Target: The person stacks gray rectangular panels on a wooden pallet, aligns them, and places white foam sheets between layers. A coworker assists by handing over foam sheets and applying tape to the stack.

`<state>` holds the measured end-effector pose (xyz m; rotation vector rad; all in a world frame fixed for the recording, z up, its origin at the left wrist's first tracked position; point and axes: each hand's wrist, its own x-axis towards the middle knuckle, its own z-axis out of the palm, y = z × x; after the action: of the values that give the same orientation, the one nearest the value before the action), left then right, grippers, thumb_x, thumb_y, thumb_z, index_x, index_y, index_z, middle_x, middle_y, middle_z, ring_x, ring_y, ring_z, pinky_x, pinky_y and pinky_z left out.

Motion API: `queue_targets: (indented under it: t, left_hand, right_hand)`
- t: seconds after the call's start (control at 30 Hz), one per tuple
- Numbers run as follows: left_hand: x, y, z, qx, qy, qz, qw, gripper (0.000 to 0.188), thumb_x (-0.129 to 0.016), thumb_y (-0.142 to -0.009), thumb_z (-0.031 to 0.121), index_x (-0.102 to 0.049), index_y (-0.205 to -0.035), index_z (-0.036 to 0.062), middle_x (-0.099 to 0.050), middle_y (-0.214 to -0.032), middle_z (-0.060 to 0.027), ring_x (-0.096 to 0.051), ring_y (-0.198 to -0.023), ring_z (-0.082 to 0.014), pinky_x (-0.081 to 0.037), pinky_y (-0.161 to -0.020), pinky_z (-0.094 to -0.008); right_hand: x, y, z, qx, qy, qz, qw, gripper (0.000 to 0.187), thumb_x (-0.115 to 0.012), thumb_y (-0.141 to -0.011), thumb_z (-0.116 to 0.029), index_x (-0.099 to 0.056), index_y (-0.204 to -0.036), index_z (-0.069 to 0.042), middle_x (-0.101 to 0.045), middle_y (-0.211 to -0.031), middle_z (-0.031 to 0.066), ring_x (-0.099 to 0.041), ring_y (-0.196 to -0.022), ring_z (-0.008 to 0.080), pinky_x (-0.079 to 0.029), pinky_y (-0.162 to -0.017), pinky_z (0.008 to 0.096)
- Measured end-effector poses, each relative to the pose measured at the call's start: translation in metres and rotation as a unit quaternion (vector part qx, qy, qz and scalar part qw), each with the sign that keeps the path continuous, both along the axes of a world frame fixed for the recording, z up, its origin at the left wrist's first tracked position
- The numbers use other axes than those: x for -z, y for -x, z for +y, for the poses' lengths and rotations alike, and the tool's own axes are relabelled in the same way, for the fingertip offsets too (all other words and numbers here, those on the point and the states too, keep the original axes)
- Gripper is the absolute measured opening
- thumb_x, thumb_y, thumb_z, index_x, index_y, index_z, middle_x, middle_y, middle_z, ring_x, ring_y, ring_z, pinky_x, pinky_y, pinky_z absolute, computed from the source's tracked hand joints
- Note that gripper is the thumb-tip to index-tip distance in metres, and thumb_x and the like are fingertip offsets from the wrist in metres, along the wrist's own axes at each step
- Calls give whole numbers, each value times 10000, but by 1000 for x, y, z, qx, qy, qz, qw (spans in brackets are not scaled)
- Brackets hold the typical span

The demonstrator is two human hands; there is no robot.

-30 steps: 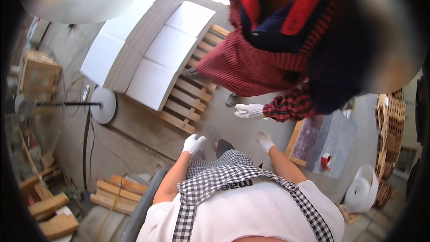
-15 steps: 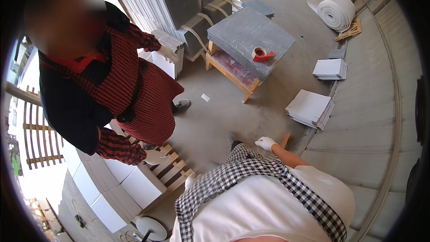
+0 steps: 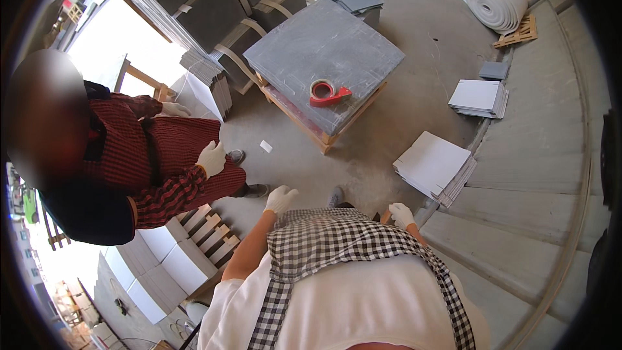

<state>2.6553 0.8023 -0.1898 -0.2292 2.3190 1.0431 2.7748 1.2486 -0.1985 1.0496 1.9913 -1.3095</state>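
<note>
The left forearm (image 3: 254, 244) slants forward from the body; the left hand (image 3: 281, 199), white-gloved, points its loosely bent fingers rightward. The right hand (image 3: 401, 214), gloved alike, is well apart, fingers curled, its grip unclear, most of the right forearm (image 3: 416, 233) hidden.

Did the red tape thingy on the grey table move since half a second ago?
No. The tape dispenser sits near the same corner of the grey table; the camera's view shifted instead.
</note>
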Motion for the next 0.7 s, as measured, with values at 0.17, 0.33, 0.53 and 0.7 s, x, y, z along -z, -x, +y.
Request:
queue_targets:
  t: [0.17, 0.33, 0.53, 0.7]
  left_hand:
    - [-65, 99, 120, 42, -62, 129, 989, 446, -623, -885, 392, -662, -1104, 6, -693, -1001, -247, -669, -979, -387, -519, -866, -431]
    - [-95, 186, 215, 125, -72, 158, 977, 387, -637, -884, 352, -679, -1103, 36, -712, -946, -206, -694, -904, -345, -535, -811, -409]
    - [-103, 291, 324, 218, -121, 99, 963, 476, -658, -853, 391, -665, -1133, 7, -718, -952, -190, -696, -891, -336, -535, -807, -416]
    - [-78, 373, 402, 276, -80, 69, 955, 525, -640, -848, 458, -669, -1126, 14, -698, -1064, -215, -661, -1021, -373, -517, -883, -437]
  right_hand:
    - [-15, 38, 87, 173, 73, 26, 982, 307, -629, -925, -276, -630, -1129, -46, -528, -743, -29, -453, -566, 69, -350, -453, 248]
    - [-41, 125, 142, 181, 93, 103, 974, 314, -627, -944, -256, -604, -1208, -88, -603, -924, -6, -589, -767, 114, -453, -611, 273]
    - [-82, 241, 217, 79, -20, 166, 983, 435, -655, -933, -294, -602, -1281, -37, -650, -1039, 28, -585, -881, 112, -472, -704, 265]
    - [-90, 285, 278, 116, 4, 112, 987, 399, -645, -933, -292, -615, -1234, -32, -637, -964, 28, -581, -798, 113, -450, -637, 257]
